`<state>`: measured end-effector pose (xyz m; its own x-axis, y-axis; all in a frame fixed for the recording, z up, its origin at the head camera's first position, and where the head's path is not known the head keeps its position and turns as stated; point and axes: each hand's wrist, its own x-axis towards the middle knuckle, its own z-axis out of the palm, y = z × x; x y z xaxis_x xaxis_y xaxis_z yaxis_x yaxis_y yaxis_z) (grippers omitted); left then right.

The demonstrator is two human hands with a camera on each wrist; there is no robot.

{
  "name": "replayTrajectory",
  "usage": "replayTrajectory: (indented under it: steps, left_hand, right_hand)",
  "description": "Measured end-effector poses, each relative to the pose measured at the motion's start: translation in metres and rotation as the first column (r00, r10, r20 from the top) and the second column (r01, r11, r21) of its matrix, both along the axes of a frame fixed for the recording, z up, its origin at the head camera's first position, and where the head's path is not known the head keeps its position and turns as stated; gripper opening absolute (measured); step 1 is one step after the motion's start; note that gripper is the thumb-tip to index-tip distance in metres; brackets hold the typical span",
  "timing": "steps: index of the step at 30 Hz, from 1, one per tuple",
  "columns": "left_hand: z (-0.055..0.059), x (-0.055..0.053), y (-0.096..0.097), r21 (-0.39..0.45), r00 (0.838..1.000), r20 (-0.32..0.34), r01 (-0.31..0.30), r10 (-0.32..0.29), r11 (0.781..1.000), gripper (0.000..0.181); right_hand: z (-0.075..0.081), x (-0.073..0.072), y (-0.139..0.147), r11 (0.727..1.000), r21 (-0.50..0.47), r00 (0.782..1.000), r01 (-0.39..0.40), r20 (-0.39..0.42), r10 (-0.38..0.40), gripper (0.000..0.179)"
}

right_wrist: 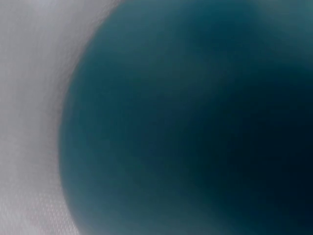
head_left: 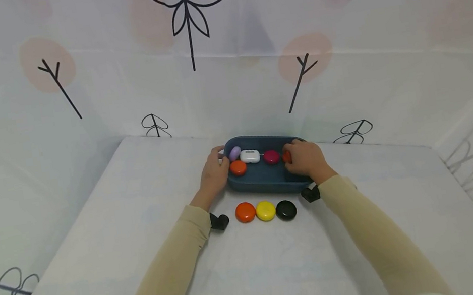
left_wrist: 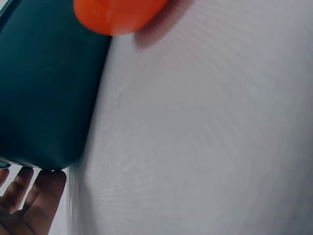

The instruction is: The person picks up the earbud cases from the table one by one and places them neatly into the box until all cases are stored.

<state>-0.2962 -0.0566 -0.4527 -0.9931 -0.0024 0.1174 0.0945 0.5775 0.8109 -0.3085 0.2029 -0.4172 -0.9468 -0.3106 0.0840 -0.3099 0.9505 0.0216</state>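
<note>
A dark blue oval tray (head_left: 265, 184) stands at the far side of the table. My left hand (head_left: 215, 173) is at its left end; in the left wrist view the fingertips (left_wrist: 46, 188) touch the tray's outer wall (left_wrist: 44, 98). Over the right part of the tray, my right hand (head_left: 304, 157) pinches an orange disc (head_left: 287, 157), partly covered by the fingers. Inside lie a purple rounded piece (head_left: 235, 153), a white earbud case (head_left: 250, 156), a second orange disc (head_left: 238, 168) and a dark red disc (head_left: 271, 157). Only the blurred tray wall (right_wrist: 127, 137) fills most of the right wrist view.
In front of the tray, a glossy orange-red disc (head_left: 245, 212), a yellow disc (head_left: 266, 211) and a black disc (head_left: 286, 210) sit in a row on the white table (head_left: 256, 277). A patterned cloth (head_left: 228, 92) rises behind the tray.
</note>
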Motion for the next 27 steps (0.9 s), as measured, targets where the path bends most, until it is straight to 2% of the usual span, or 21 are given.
replayTrajectory:
  steps: [14, 27]
  left_hand:
    - [-0.0008, -0.0003, 0.0005, 0.011, 1.000, 0.006, -0.004, 0.004, 1.000, 0.044]
    - [0.0015, 0.0002, 0.0002, 0.003, 1.000, -0.004, -0.019, 0.019, 1.000, 0.041]
  right_hand:
    - [-0.0025, -0.0010, 0.0007, 1.000, 0.023, 1.000, -0.006, -0.028, 0.007, 0.039]
    - [-0.0049, -0.0035, -0.0002, 0.999, 0.043, 1.000, -0.010, -0.008, 0.010, 0.038]
